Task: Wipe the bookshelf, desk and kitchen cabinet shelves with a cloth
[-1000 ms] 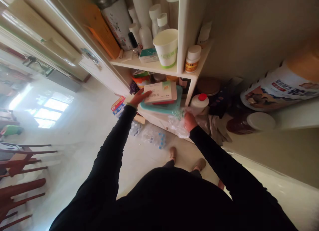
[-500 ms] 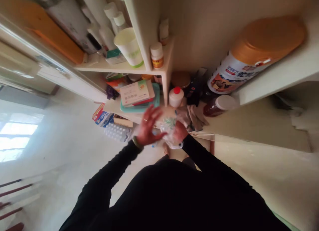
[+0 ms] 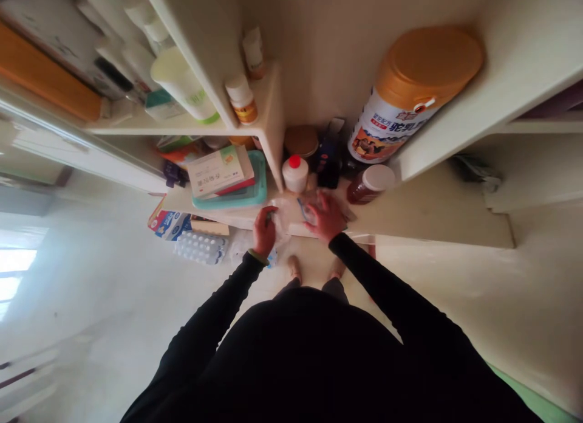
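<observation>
My left hand is closed on the edge of a clear plastic bag at the front of the low shelf. To its right, my right hand reaches down with fingers apart over a crumpled greyish cloth, which it mostly covers. Whether those fingertips press on the cloth or on the bag is hard to tell. Just behind the hands stands a white bottle with a red cap. A dark red jar with a white lid is right of my right hand.
A teal-rimmed container with a medicine box on it sits left. A large orange-lidded canister stands at the back right. Above left, an upper shelf holds a paper cup. Packages, including a blister-like pack, lie lower left.
The bag has come down from my right hand onto the shelf front, with its edge in my left hand. My right hand has opened over the cloth. The view has shifted rightward.
</observation>
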The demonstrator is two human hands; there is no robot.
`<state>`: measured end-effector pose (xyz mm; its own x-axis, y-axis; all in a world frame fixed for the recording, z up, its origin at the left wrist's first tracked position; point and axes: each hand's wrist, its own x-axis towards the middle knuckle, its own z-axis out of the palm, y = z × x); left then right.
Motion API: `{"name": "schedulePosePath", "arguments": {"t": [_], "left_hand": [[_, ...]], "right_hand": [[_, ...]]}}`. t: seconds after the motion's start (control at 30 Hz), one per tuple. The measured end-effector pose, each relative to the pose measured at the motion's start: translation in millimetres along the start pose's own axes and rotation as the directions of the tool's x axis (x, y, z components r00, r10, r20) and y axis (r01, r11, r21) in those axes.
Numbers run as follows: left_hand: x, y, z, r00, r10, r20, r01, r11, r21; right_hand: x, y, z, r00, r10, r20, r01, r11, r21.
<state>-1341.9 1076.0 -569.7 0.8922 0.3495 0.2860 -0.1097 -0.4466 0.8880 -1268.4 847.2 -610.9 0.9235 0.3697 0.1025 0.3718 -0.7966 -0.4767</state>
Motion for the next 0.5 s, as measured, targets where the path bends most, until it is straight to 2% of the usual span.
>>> {"name": "schedulePosePath", "arguments": {"t": [0.13, 0.23, 0.37, 0.43, 0.5], "left_hand": [[1.9, 14.2, 32.6, 0.997, -0.015, 0.08, 0.01, 0.999, 0.051], [10.1, 16.8, 56.3, 0.985, 0.009, 0.17, -0.03, 0.992, 0.124], [19.3, 13.3, 79.3, 0.98, 0.069, 0.188, -0.104, 0.977, 0.186], [19.0, 11.3, 87.9, 0.979, 0.083, 0.188, -0.122, 0.972, 0.202], [16.1, 10.4, 96.7, 0.973, 0.087, 0.213, -0.136, 0.965, 0.226]], "right_hand": [[-9.9, 13.2, 21.3, 0.998, -0.049, -0.038, 0.05, 0.998, 0.028], [-26.8, 31.0, 20.5, 0.994, -0.1, -0.04, 0.103, 0.992, 0.073], [-66.9, 79.3, 1.1, 0.994, -0.107, -0.037, 0.111, 0.986, 0.123], [-95.4, 109.3, -13.7, 0.996, -0.033, -0.085, 0.045, 0.989, 0.144], [-124.0, 138.9, -32.3, 0.977, 0.11, -0.183, -0.073, 0.978, 0.197]]}}
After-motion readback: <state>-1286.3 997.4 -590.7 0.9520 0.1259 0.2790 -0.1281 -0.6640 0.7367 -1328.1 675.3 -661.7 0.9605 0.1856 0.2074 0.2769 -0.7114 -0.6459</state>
